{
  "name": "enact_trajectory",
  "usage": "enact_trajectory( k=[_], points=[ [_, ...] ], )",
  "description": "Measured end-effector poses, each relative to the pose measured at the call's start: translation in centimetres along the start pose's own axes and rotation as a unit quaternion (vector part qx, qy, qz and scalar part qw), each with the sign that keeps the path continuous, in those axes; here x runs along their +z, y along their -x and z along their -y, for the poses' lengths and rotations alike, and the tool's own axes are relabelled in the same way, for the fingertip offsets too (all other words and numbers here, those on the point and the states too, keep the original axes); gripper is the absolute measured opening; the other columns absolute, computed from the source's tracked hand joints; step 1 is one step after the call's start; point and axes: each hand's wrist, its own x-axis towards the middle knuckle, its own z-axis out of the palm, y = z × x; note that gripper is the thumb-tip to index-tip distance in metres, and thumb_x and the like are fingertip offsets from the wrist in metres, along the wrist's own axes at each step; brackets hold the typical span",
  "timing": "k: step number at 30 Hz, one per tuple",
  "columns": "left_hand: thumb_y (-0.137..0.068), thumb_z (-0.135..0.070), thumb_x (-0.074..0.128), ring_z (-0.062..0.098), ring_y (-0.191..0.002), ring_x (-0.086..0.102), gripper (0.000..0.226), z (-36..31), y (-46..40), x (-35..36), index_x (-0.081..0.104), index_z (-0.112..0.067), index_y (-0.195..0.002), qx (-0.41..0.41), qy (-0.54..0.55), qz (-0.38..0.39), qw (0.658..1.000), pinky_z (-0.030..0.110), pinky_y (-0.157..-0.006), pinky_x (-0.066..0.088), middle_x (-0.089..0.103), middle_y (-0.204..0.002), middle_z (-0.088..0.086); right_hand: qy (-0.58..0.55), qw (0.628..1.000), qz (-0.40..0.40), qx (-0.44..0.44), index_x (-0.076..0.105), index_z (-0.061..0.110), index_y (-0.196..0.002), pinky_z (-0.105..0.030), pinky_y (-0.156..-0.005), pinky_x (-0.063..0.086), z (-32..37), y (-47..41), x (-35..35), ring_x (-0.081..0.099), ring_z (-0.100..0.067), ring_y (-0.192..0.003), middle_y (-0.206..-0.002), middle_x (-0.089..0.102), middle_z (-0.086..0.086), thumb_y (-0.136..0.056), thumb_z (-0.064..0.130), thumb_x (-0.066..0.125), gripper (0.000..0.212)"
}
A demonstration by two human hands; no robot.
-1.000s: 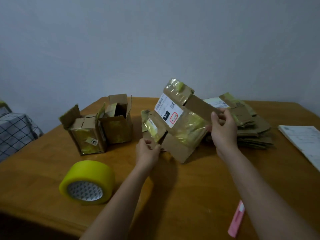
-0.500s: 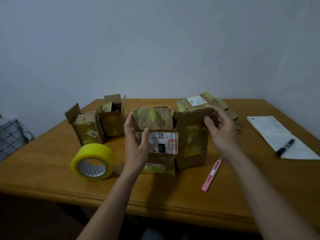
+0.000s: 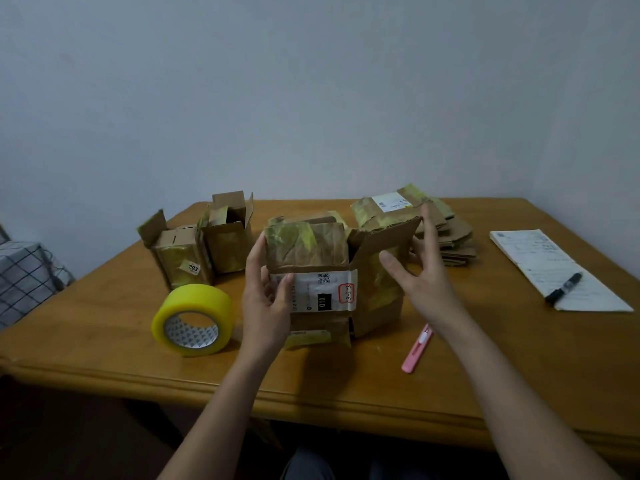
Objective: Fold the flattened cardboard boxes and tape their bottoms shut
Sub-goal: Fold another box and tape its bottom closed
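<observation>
At mid-table, a creased brown cardboard box (image 3: pixel 332 289) stands upright, its white label facing near, flaps raised and streaked with old yellowish tape. A left hand (image 3: pixel 266 299) grips its left wall, thumb on the label; the right hand (image 3: pixel 424 271), fingers straight and spread, touches the raised right flap. Left sit a glossy yellow tape roll (image 3: pixel 192 320) and two folded boxes (image 3: pixel 204 247); far right, flattened boxes (image 3: pixel 429 223); near right, a pink cutter (image 3: pixel 417 348) on the wooden table (image 3: pixel 346 382).

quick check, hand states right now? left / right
Left hand: holding the cardboard box at its left side, thumb on the labelled front.
Right hand: open, fingers straight by the box's raised right flap, gripping nothing.
</observation>
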Motion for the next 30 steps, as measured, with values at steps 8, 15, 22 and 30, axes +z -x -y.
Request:
enact_trajectory(
  k=[8, 15, 22, 30],
  points=[
    [-0.1, -0.006, 0.05, -0.007, -0.104, 0.061, 0.068, 0.6, 0.2, 0.9, 0.023, -0.044, -0.149, -0.03, 0.02, 0.032, 0.999, 0.015, -0.071, 0.055, 0.051, -0.139, 0.004, 0.042, 0.998, -0.034, -0.025, 0.027, 0.059, -0.137, -0.031, -0.099, 0.043, 0.2, -0.1, 1.7, 0.046, -0.01, -0.126, -0.143, 0.045, 0.014, -0.077, 0.057, 0.067, 0.072],
    [-0.095, -0.016, 0.063, 0.013, -0.118, 0.056, 0.072, 0.5, -0.8, -0.8, 0.025, -0.048, -0.148, -0.019, -0.055, -0.053, 0.997, 0.026, -0.082, 0.057, 0.049, -0.139, 0.006, 0.06, 0.988, -0.134, -0.048, 0.041, 0.042, -0.124, -0.006, -0.07, 0.046, -0.8, -0.5, 1.4, 0.051, 0.017, -0.095, -0.103, 0.05, 0.027, -0.087, 0.023, 0.072, 0.052],
    [-0.091, -0.037, 0.067, 0.018, -0.149, 0.006, 0.067, -2.6, -0.8, 1.1, 0.024, -0.067, -0.132, 0.006, -0.146, 0.003, 0.989, 0.033, -0.105, 0.022, 0.004, -0.161, -0.002, 0.064, 0.995, -0.044, -0.058, 0.04, 0.06, -0.122, -0.036, -0.085, 0.057, -0.1, 0.3, 0.9, 0.055, -0.009, -0.112, -0.12, 0.053, 0.015, -0.089, 0.022, 0.067, 0.056],
    [-0.092, -0.031, 0.066, 0.011, -0.123, 0.045, 0.036, -4.7, 0.0, 2.9, 0.052, -0.051, -0.118, 0.004, -0.077, 0.034, 0.996, 0.029, -0.099, 0.045, 0.041, -0.13, -0.004, 0.151, 0.976, 0.069, -0.143, 0.039, 0.055, -0.131, -0.037, -0.094, 0.054, 2.4, 1.8, 0.5, 0.045, 0.012, -0.119, -0.125, 0.038, 0.049, -0.092, 0.015, 0.065, 0.061]
  ],
)
